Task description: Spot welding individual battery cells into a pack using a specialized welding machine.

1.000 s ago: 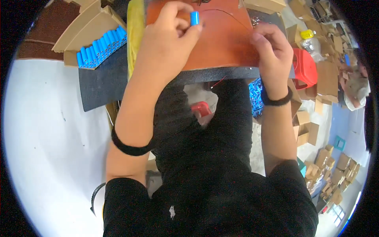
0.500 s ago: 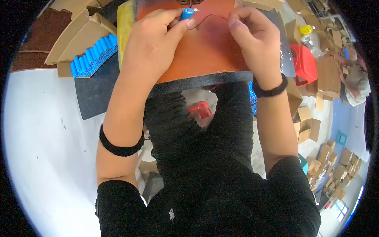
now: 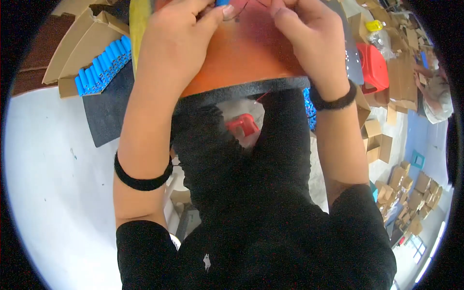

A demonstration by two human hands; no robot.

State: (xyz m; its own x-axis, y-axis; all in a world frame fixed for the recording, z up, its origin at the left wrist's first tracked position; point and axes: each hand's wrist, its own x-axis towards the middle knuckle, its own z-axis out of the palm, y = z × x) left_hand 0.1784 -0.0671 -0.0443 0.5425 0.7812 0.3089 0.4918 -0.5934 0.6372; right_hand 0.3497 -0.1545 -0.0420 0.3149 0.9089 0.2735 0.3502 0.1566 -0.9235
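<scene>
one blue cylindrical battery cell point(image 3: 222, 2), partly cropped, pinched between thumb and fingers of the left hand point(image 3: 175, 46). one thin dark wire point(image 3: 244, 7), between both hands' fingertips; right hand point(image 3: 317, 41), thumb and forefinger pinching its far end. one orange-brown mat point(image 3: 246, 55), beneath the fingers. grouped blue cells point(image 3: 99, 70) in an open cardboard box point(image 3: 72, 46), well left of the left fingers.

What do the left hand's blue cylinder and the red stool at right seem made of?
Blue cylinder in the left hand: perhaps smooth plastic film, going by its even blue; core hidden. Red stool: probably moulded plastic, slightly glossy, rounded edges.
</scene>
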